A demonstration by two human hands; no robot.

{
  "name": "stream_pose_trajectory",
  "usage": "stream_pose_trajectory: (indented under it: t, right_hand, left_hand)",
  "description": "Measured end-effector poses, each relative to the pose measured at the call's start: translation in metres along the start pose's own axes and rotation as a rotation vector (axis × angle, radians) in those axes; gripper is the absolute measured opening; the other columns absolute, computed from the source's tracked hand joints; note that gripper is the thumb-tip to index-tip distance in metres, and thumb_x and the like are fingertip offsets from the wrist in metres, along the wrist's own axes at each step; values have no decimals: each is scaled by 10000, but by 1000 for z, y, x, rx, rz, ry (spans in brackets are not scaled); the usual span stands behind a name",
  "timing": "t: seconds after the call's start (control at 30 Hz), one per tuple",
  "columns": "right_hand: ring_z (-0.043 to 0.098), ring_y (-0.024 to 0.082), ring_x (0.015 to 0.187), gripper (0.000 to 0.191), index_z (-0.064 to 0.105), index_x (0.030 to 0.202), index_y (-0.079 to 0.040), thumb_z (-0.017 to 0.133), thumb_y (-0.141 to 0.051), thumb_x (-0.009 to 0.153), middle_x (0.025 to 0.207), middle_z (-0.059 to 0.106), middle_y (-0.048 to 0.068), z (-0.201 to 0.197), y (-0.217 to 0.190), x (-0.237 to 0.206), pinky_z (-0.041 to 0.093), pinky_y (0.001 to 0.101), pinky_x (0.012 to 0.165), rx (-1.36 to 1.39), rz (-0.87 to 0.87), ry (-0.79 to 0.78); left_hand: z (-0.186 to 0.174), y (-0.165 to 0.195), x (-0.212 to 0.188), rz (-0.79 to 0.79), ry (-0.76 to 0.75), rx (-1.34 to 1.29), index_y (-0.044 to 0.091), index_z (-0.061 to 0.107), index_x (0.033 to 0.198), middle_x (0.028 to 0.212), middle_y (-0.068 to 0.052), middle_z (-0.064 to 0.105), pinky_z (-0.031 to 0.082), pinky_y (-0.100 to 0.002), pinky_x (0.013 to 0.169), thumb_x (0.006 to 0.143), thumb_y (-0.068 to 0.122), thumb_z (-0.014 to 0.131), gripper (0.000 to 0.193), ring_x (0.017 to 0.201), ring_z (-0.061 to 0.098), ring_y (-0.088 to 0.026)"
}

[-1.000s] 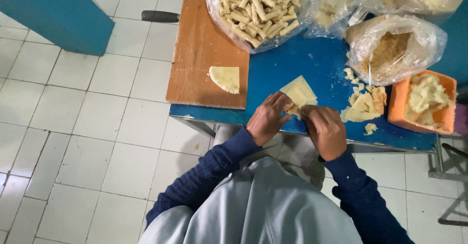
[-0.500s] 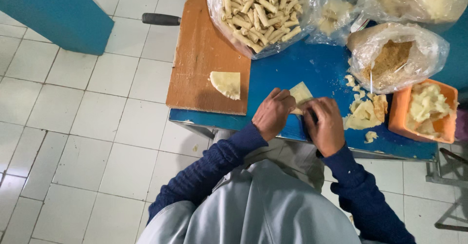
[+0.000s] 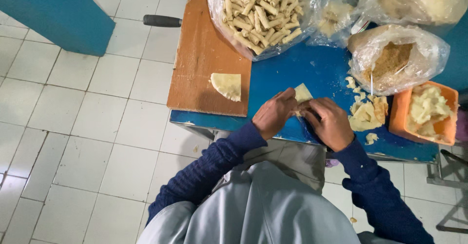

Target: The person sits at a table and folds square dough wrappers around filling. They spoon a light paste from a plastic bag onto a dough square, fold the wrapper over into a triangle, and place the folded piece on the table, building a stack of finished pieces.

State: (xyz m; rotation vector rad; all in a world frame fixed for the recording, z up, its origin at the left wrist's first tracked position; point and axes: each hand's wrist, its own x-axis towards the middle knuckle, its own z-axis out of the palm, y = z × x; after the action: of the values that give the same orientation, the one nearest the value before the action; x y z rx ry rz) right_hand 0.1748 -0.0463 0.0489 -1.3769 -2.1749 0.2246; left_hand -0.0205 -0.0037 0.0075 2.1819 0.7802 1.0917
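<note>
Under the fingers: a pale pastry wrapper [image 3: 302,93] is pressed against the blue tabletop [image 3: 287,73], with only its far corner showing beyond the knuckles.
Change: a second ago the wrapper was spread flat and mostly visible; half a second ago it was half covered; now it is nearly hidden, so it is judged to be mid-fold or mid-roll.
Left hand [image 3: 274,113]: curled down over the near left part of the wrapper, fingers closed on it.
Right hand [image 3: 330,122]: curled likewise over the near right part, fingertips meeting those of the left hand.
Left of the fingers: a quarter-round wrapper [image 3: 227,85] is laid on the wooden cutting board [image 3: 204,53], apart from the hands.
Beyond the fingers: a clear bag of finished rolls [image 3: 258,12] is set, with bare blue top between.
Right of the fingers: wrapper scraps [image 3: 366,114] are heaped just beside the right hand, then an orange tub of filling [image 3: 429,112] and a bag of crumbs [image 3: 392,58].
Edges: the near table edge lies directly under the wrists; little room is left toward the body.
Open room: free surface is left ahead of the fingertips and on the board.
</note>
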Motion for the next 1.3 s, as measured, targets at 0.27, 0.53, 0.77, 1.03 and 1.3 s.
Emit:
stream_pose_trajectory:
  t: [0.27,0.53,0.77,1.03,1.3]
  right_hand:
    - [673,307,950,122,736,1005,-55,753,-107,896,1007,732,97,-3,-3,0,537,410,826,3,-72,28]
    - [646,327,951,102,735,959,-53,765,-106,876,967,712,100,5,0,4,520,432,833,-36,-72,70]
    - [644,311,938,134,725,979,-30,769,-120,889,975,706,94,10,-5,-4,529,424,817,-143,-87,98]
    - [599,336,946,129,766,973,-78,772,-110,847,970,681,107,9,-3,2,495,436,836,-91,-42,109]
    - [609,337,1002,185,713,1071,-45,760,-102,902,1038,680,109,17,1,-10,502,430,872,-160,-56,136]
  left_hand:
    - [3,-17,13,-53,-30,-76,48,570,839,995,-148,533,479,-487,711,833,-33,666,126,890,615,-403]
    - [8,-21,13,10,3,-47,15,554,860,1039,-157,532,487,-481,787,880,-27,616,78,997,597,-401]
    - [4,-15,15,-13,-2,10,3,566,887,1084,-162,532,497,-486,810,917,-9,620,63,1016,605,-405]
    - [-10,4,7,28,-50,47,27,590,1006,1074,-140,521,488,-474,846,834,32,722,217,1020,563,-373]
    - [3,-10,5,26,9,99,36,571,996,1088,-139,507,476,-478,864,891,5,686,159,1016,544,-382]
